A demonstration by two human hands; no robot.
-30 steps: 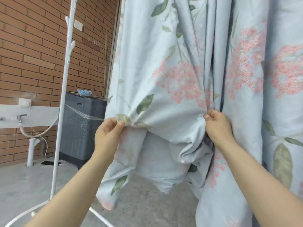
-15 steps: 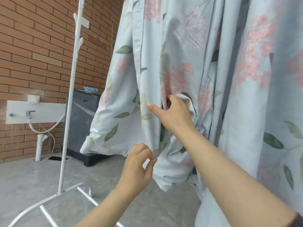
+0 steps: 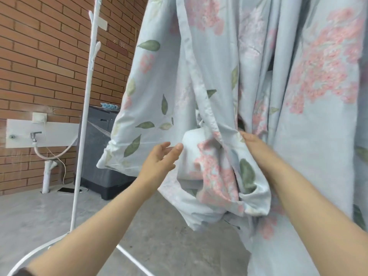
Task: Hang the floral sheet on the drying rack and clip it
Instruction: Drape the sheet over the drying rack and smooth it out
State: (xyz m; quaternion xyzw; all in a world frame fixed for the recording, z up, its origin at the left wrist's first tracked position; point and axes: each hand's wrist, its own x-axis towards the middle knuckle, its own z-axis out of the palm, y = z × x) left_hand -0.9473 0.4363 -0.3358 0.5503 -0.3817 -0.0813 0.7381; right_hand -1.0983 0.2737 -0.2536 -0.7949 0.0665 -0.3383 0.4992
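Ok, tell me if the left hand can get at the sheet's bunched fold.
Probably yes. The left hand is open, fingertips right by the bunched fold of the floral sheet, nothing between them. The right hand grips the cloth on the far side, leaving the near side free.

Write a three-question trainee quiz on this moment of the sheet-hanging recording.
1. True or false: the left hand is clenched round a fold of the pale blue floral fabric sheet.
2. What stands behind the white metal drying-rack pole, against the red brick wall? A. a dark grey washing machine; B. a wooden chair; C. a bicycle.
3. Fill in: the right hand grips a bunched fold of the ____.

Key: 1 false, its fingers are spread and relaxed; 2 A; 3 sheet.
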